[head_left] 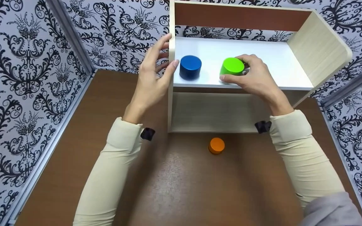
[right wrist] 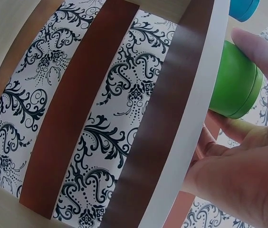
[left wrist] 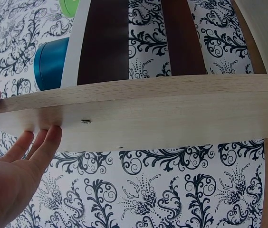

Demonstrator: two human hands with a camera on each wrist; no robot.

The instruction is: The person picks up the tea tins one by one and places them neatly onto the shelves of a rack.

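My right hand (head_left: 259, 77) holds a green cylinder (head_left: 233, 65) between thumb and fingers, on the white upper shelf (head_left: 212, 47) close to its front edge. The right wrist view shows the green cylinder's base right at the shelf's white edge. To its left on the same shelf stands a blue cylinder (head_left: 190, 67), upright. My left hand (head_left: 151, 77) grips the unit's left side panel (left wrist: 148, 114), with the fingers along its outer face and the thumb over the front edge, close to the blue cylinder.
An orange cylinder (head_left: 216, 145) stands on the brown table (head_left: 193, 188) in front of the wooden shelf unit. Below the white shelf is a lower board (head_left: 212, 111). The right side panel (head_left: 320, 47) rises beyond my right hand. Patterned walls (head_left: 20, 78) surround the table.
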